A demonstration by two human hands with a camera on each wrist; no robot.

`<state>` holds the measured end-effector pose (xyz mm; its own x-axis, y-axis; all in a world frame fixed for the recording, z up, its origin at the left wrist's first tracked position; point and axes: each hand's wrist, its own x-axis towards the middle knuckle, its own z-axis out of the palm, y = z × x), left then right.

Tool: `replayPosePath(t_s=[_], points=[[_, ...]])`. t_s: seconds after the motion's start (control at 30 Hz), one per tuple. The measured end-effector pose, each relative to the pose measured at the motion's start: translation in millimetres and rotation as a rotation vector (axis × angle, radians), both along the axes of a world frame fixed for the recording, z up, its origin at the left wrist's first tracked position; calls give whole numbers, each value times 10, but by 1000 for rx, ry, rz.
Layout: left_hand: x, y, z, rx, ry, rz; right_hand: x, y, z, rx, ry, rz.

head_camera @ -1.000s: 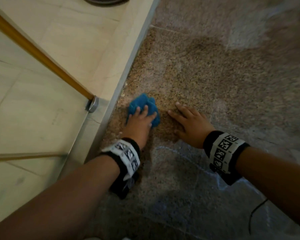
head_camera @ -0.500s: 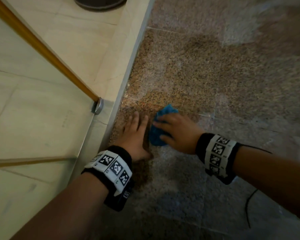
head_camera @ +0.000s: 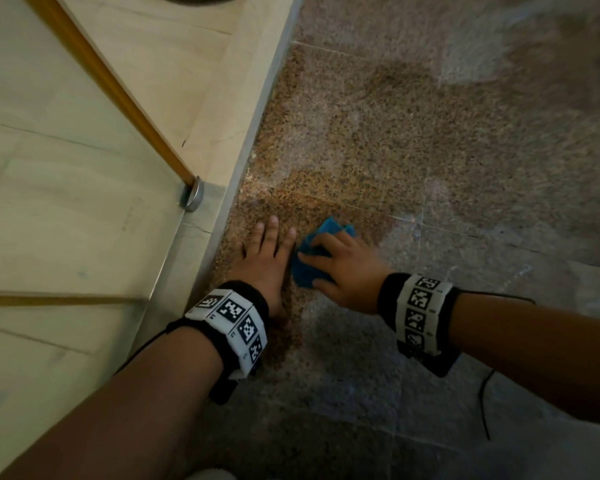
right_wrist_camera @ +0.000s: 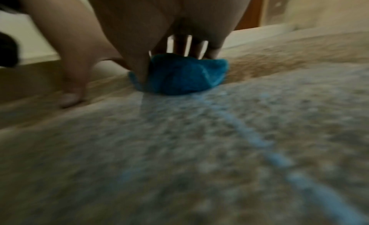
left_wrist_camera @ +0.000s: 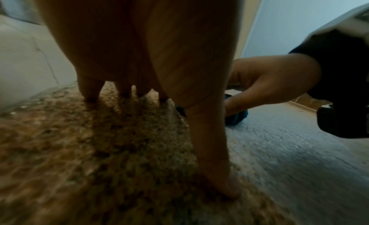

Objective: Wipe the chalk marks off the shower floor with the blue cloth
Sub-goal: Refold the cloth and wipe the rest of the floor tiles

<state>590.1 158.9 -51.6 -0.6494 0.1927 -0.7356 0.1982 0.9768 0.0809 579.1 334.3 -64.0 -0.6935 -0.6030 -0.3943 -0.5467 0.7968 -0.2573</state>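
In the head view the blue cloth lies bunched on the speckled brown shower floor. My right hand grips it, fingers curled over the top and thumb at its near side. The right wrist view shows the cloth pressed down under those fingers, with a pale blue chalk line running toward the camera. Faint chalk marks also show to the right of the cloth. My left hand lies flat on the floor just left of the cloth, fingers straight and holding nothing. From the left wrist its fingertips touch the stone.
A raised beige tile curb borders the floor on the left. Beyond it stands a glass panel with a wooden rail and a metal bracket. A thin black cable trails from my right wristband.
One second ago my left hand held the cloth near the curb and my right lay flat. The right hand then took the cloth; the left now rests flat on the floor.
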Motion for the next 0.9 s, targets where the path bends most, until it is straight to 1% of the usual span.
replayPosePath(t_s=[0.03,0.07,0.13,0.17,0.2,0.23,0.27,0.33,0.37,0.4,0.43,0.47,0.53,0.57,0.6,0.63,0.67,0.7,0.8,0.83,0.87,0.9], points=[[-4,-3,8,1,-7,-2,-58,68,0,-8,9,1],[-13,-11,15,1,-17,-6,-128,143,2,-28,19,-47],[-30,-31,25,7,-34,-15,-252,285,-1,-54,73,-224],[-34,-41,24,9,-37,-20,-264,314,5,-23,96,-286],[-33,-48,19,9,-36,-27,-227,296,6,28,112,-297],[-31,-50,16,4,-33,-31,-145,247,2,52,108,-272],[-26,-49,10,0,-27,-32,-23,168,-2,32,83,-219],[-19,-40,-4,1,-8,-28,241,12,6,-82,-5,-52],[-16,-38,-9,5,0,-28,309,-19,27,-109,-47,45],[-16,-46,-8,10,1,-29,290,-6,53,-99,-68,122],[-21,-62,-2,19,-5,-30,216,38,67,-75,-59,150],[-33,-91,9,32,-13,-29,116,104,49,-74,-22,108],[-57,-166,38,66,-17,-4,-133,264,43,-86,85,-92],[-54,-196,48,75,-12,8,-207,316,51,-76,81,-202],[-38,-216,46,71,-4,10,-215,322,38,-51,64,-274],[-11,-223,33,58,3,-1,-163,279,33,-26,65,-298],[22,-216,9,40,7,-17,-58,202,32,0,62,-285],[53,-205,-19,22,9,-28,84,117,20,-11,60,-232],[84,-171,-81,-14,6,-27,452,-39,6,-149,1,108],[84,-164,-79,-20,6,-24,455,-5,-25,-154,13,211],[81,-158,-75,-24,8,-24,386,48,-61,-153,58,261],[78,-156,-71,-24,9,-27,281,90,-45,-135,70,234]])
